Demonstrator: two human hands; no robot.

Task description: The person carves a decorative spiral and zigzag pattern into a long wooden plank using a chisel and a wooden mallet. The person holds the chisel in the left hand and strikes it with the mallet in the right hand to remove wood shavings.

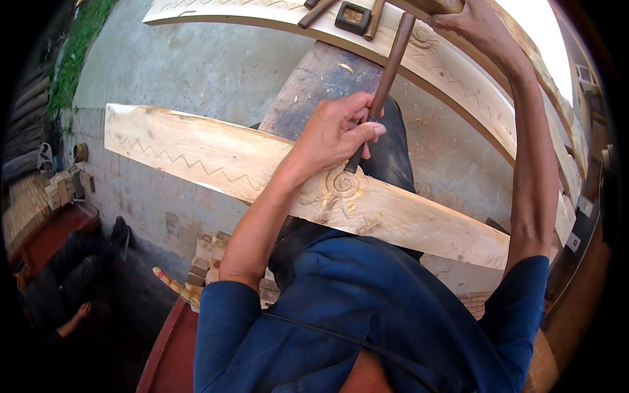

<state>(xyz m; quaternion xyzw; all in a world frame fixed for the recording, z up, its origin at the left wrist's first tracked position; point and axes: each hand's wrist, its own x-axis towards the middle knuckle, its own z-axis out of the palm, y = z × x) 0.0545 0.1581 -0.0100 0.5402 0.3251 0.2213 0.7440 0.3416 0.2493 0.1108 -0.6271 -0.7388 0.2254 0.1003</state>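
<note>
A pale wooden board with a scratched zigzag line lies across in front of me. A carved spiral stands out near its middle, with a few loose chips around it. My left hand is closed around a dark-handled carving chisel, which leans with its lower end at the spiral's upper right edge. Raised at the upper right, my right hand grips what looks like a wooden mallet, partly cut off by the picture's top edge.
Beyond lies a second curved board with a carved spiral; more chisels and a small dark square box rest on it. A worn bench stands beneath the near board. Another person sits at lower left, near stacked wood blocks.
</note>
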